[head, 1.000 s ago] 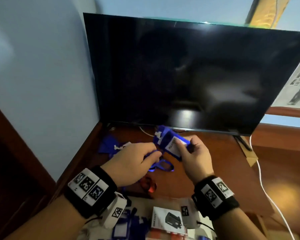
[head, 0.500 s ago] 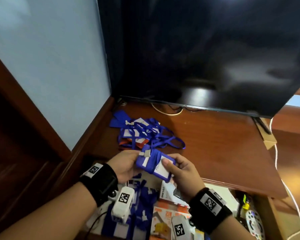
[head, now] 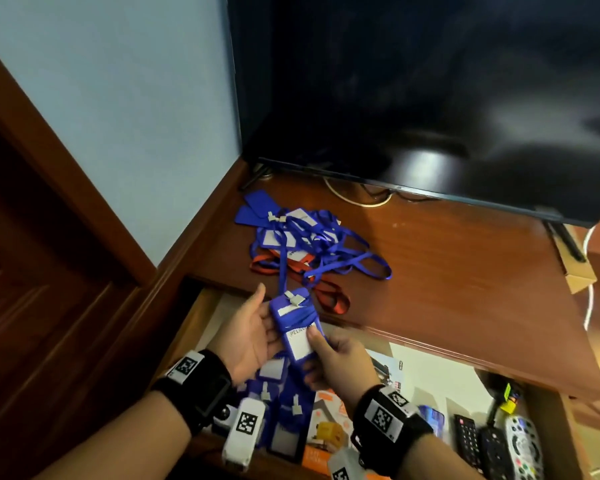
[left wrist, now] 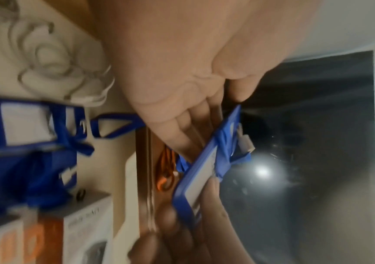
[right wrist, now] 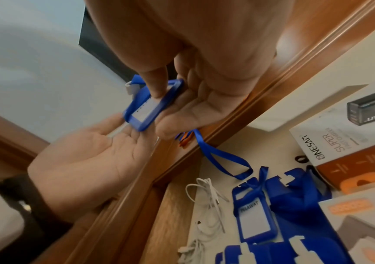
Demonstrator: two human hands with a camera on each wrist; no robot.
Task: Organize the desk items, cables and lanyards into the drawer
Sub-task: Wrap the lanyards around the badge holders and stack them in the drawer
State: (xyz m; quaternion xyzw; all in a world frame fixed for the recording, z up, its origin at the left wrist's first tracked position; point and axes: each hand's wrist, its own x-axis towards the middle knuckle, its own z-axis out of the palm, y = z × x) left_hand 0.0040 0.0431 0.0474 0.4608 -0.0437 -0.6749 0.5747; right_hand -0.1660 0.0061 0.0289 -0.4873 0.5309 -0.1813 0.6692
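Observation:
A blue badge holder [head: 297, 323] with its lanyard wound round it hangs over the open drawer's [head: 440, 368] back left corner. My right hand [head: 312, 344] pinches its lower end, thumb on the white card, fingers beneath; the right wrist view shows this badge holder [right wrist: 147, 110] in the same pinch. My left hand [head: 264, 320] lies flat, palm up, its straight fingers touching the holder's left edge. A tangled pile of blue and orange lanyards [head: 309, 244] lies on the desk behind. Several blue badge holders [right wrist: 249, 218] and a white earphone cable [right wrist: 207, 205] lie in the drawer.
A large dark TV [head: 430, 98] stands at the back of the desk. Product boxes [head: 326, 431] and remote controls [head: 492, 445] fill the drawer's front and right. A white cable [head: 589, 306] and a cardboard box [head: 575, 271] sit at the desk's right edge. The wall is on the left.
Both hands have brought the badge holder down from in front of the TV to over the open drawer. My left hand has let go of it and flattened out.

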